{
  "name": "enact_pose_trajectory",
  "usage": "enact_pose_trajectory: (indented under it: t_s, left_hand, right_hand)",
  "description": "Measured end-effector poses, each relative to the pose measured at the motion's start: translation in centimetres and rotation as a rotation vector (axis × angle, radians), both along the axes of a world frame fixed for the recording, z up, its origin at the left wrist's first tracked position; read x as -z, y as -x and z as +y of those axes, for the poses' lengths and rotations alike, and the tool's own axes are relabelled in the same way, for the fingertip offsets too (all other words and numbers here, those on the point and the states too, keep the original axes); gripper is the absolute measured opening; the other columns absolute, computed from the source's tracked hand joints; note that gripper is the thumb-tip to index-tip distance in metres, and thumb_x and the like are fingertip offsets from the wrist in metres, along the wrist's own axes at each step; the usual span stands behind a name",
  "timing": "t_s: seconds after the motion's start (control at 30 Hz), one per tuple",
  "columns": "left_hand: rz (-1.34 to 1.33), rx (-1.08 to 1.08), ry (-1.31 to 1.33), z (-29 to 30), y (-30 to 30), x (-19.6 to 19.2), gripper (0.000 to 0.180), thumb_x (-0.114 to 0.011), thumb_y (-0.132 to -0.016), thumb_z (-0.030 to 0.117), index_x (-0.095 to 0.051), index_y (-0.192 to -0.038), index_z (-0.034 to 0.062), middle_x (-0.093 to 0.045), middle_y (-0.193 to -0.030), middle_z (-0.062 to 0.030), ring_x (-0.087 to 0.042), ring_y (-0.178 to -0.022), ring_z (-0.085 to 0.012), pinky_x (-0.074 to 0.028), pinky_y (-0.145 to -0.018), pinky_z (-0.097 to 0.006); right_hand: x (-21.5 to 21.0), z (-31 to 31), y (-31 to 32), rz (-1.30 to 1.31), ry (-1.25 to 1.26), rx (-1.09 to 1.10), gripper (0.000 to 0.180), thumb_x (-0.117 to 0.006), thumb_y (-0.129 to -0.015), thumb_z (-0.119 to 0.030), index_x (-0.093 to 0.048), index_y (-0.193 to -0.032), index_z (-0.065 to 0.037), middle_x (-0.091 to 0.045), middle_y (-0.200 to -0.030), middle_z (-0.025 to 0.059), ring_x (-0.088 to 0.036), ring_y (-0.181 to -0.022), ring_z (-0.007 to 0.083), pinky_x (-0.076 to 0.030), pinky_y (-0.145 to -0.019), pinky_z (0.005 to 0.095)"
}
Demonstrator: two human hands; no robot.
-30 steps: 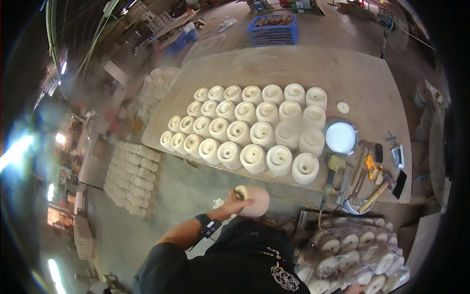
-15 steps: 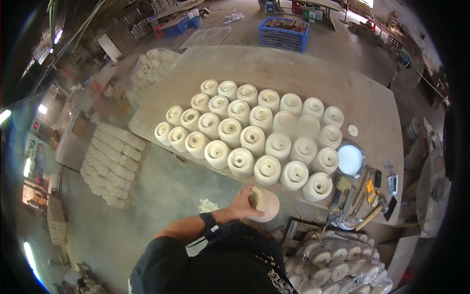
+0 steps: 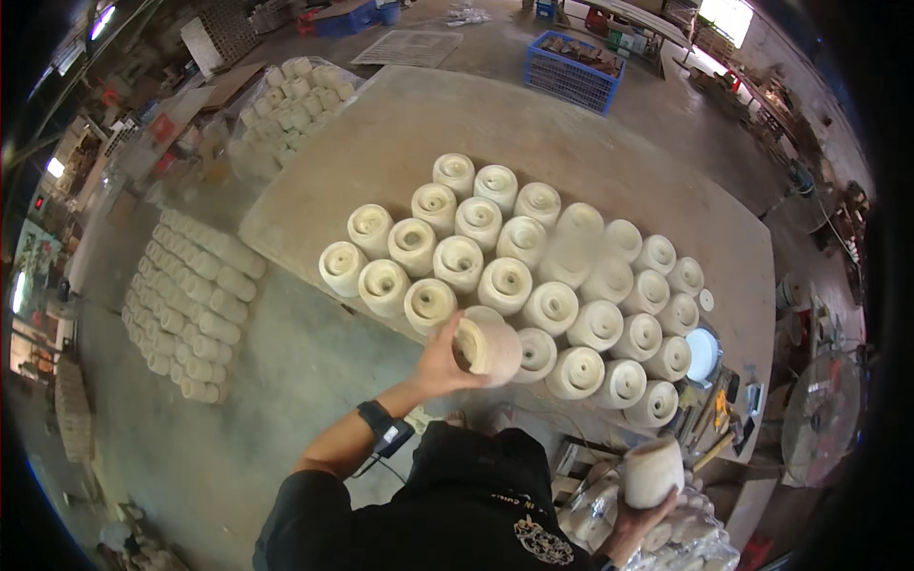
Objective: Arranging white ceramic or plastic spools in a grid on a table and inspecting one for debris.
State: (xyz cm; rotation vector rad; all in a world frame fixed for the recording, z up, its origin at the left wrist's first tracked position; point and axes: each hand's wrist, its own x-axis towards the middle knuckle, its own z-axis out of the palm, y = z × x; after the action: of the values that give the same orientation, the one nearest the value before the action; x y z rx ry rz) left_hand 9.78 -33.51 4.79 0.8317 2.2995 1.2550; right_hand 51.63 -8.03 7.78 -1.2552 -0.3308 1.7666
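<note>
My left hand [image 3: 444, 368] is wrapped round a pale, cream-coloured cylinder [image 3: 499, 354], tilted so its recessed end faces left. It is held at the table's front edge, in front of the standing cylinders, and partly covers one of them. At the lower right, my right hand [image 3: 638, 521] grips a second pale cylinder [image 3: 655, 472] from below and the side, above a plastic-wrapped pile [image 3: 695, 533]. Similar cylinders [image 3: 458, 264] stand in close rows on the table, most with a round hollow and a small hole on top. A hazy blur veils several in the middle.
The wide brown table [image 3: 400, 107] carries a light-blue round container [image 3: 703, 355] and a hammer [image 3: 712, 453] among tools at its right. Stacked cylinders [image 3: 195, 303] stand on the floor at left. A blue crate [image 3: 573, 84] lies beyond the table, a large fan [image 3: 824, 409] at right.
My left hand has raised its cylinder toward the table's front edge. My right hand has come into view with another cylinder. The whole view has shifted.
</note>
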Motion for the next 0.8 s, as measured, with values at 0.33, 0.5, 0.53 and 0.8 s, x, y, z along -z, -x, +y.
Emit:
enact_pose_trajectory:
  t_s: [0.33,0.5,0.53,0.8]
  left_hand:
    - [0.388,-0.522,0.154,-4.0,16.6,-7.7,0.124,-0.092,-0.055,0.042,-0.024,-0.15,-0.0002,-0.04,-0.135,-0.0287,-0.042,-0.126,-0.044,-0.041,-0.106,-0.049]
    - [0.477,-0.608,0.209,-2.5,26.0,-7.9,0.121,-0.091,-0.058,0.042,-0.024,-0.15,0.0027,-0.038,-0.136,-0.0311,-0.037,-0.129,-0.0479,-0.036,-0.108,-0.053]
    - [0.477,-0.584,0.204,-2.1,28.0,-7.3,0.121,-0.091,-0.058,0.042,-0.024,-0.15,0.0027,-0.038,-0.136,-0.0311,-0.037,-0.129,-0.0479,-0.036,-0.108,-0.053]
    - [0.396,-0.424,0.576,2.4,40.6,-1.4,0.118,-0.088,-0.055,0.041,-0.025,-0.15,0.0086,-0.038,-0.139,-0.0284,-0.037,-0.131,-0.0449,-0.035,-0.109,-0.051]
  right_hand:
    - [2.8,1.0,14.3,0.117,0.002,-0.53,0.076,-0.058,-0.085,-0.063,-0.041,-0.146,-0.02,-0.051,-0.142,0.0082,-0.051,-0.127,0.033,-0.042,-0.101,0.059]
    - [0.7,-1.9,18.2,0.182,-0.025,-0.558,0.08,-0.062,-0.085,-0.059,-0.036,-0.149,-0.018,-0.046,-0.146,0.011,-0.048,-0.131,0.0349,-0.04,-0.105,0.0587]
    - [0.4,-3.0,18.7,0.184,-0.024,-0.546,0.081,-0.062,-0.085,-0.059,-0.035,-0.15,-0.018,-0.046,-0.146,0.011,-0.047,-0.131,0.035,-0.04,-0.105,0.0588]
    - [0.5,-11.8,19.8,0.028,-0.028,-0.251,0.081,-0.062,-0.087,-0.056,-0.034,-0.15,-0.013,-0.044,-0.148,0.012,-0.045,-0.135,0.035,-0.039,-0.108,0.0576]
